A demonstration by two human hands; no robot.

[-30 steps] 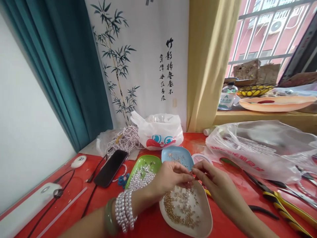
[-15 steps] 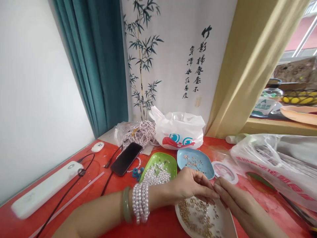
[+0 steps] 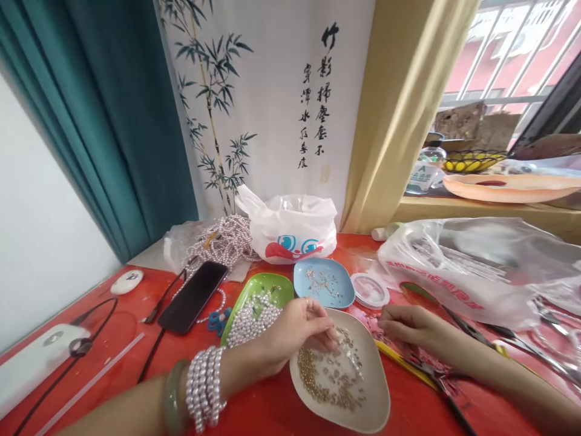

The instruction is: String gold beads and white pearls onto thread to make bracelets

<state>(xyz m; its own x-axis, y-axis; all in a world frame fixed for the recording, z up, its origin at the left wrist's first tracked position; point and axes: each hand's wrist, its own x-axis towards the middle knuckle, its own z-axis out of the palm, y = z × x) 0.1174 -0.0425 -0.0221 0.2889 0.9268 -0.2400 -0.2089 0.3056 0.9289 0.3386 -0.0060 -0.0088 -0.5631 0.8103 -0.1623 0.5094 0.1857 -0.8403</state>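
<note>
My left hand [image 3: 302, 333], with pearl strands [image 3: 205, 387] and a pale green bangle [image 3: 175, 393] on the wrist, hovers over the left rim of a cream tray [image 3: 340, 418]. Its fingers are curled together, and what they hold, if anything, is hidden. Small gold beads [image 3: 311, 372] and clear pieces [image 3: 349, 351] lie in that tray. To the right of the tray is my right hand [image 3: 408, 327], fingers bent downward near yellow-handled pliers [image 3: 422, 369]. Its fingertips are partly hidden, so I cannot make out what is in them.
A green tray of white pearls [image 3: 254, 318] and a blue tray of small metal parts [image 3: 324, 284] stand behind. A phone [image 3: 194, 297], cables, a heap of pearl strings [image 3: 227, 242], a white bag [image 3: 293, 230] and a clear plastic bag [image 3: 454, 266] surround them. More pliers [image 3: 472, 327] lie right.
My hands were together over the cream tray and have come apart. My right hand has moved right, towards the pliers. The view has turned to the right.
</note>
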